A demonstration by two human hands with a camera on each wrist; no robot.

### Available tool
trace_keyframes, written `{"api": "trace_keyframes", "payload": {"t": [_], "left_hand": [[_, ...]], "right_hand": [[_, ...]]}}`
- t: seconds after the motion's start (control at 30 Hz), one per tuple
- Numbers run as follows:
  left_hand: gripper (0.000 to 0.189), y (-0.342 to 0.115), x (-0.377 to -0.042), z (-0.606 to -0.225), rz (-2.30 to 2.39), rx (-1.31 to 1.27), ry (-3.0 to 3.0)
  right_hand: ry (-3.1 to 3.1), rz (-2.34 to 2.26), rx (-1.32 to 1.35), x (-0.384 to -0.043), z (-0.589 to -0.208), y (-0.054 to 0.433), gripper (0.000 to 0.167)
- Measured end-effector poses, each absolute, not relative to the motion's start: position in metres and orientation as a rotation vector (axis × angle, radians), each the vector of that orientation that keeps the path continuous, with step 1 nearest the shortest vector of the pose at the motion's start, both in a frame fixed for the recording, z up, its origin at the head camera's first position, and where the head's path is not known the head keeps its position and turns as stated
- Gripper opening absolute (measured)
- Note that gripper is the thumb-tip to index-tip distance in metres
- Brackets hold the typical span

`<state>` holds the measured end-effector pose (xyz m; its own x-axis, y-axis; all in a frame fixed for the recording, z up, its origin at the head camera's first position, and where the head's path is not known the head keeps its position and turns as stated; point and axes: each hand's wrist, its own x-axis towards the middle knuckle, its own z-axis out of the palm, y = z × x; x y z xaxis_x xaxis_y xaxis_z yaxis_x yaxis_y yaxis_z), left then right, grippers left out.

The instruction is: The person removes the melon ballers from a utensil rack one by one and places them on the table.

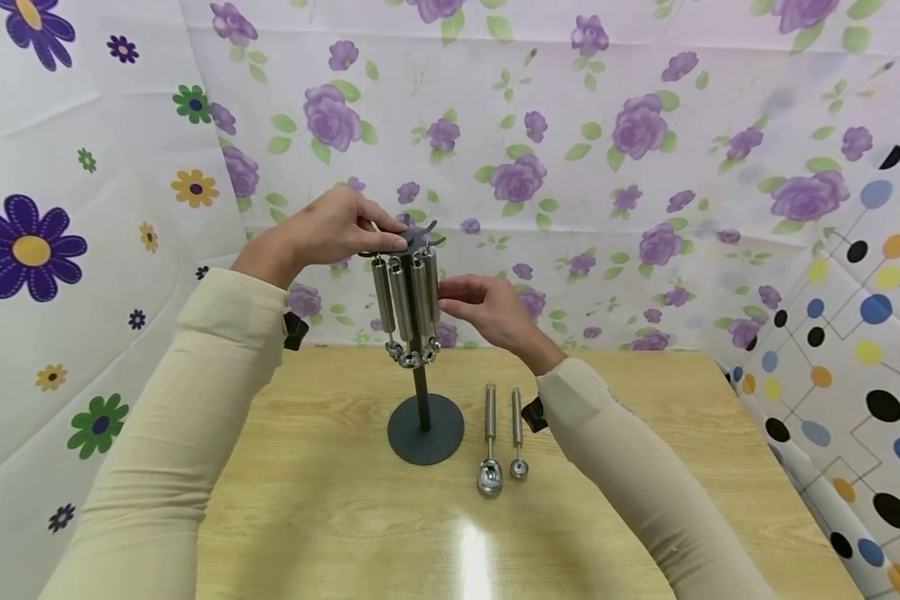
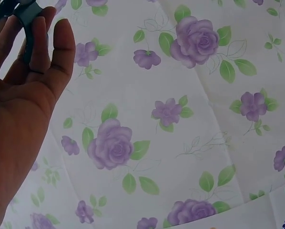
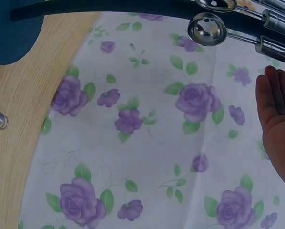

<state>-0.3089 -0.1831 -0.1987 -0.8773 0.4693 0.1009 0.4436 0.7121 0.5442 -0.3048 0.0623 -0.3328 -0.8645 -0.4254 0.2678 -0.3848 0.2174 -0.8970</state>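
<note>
Sleeves [image 1: 648, 479], hanging scoops [image 1: 422, 292] beside right hand [image 1: 497, 312]

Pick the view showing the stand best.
Head: the whole stand is in frame, hooked top to round base, though hanging scoops cover part of the pole. Left wrist catches only a bit of its top; right wrist shows pole and base, both cropped.

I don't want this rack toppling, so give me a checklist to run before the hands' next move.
1. Stand's round base flat on the wood-grain table: ok, looks flat.
2. Left hand steadying the stand's hooked top: ok, fingers grip it.
3. Right hand gripping one of the hanging scoops: cannot tell; it is right beside a handle.
4. Table free of loose scoops: not ok; the larger scoop and smaller scoop lie right of the base.
</note>
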Motion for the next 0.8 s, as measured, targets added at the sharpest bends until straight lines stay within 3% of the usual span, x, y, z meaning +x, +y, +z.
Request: {"api": "trace_keyframes", "payload": {"t": [0.8], "left_hand": [[0.029, -0.181, -0.311, -0.201, 0.939, 0.719, 2.866]], "right_hand": [[2.436, -1.802, -0.877, -0.302, -0.331, 0.057, 0.027]]}}
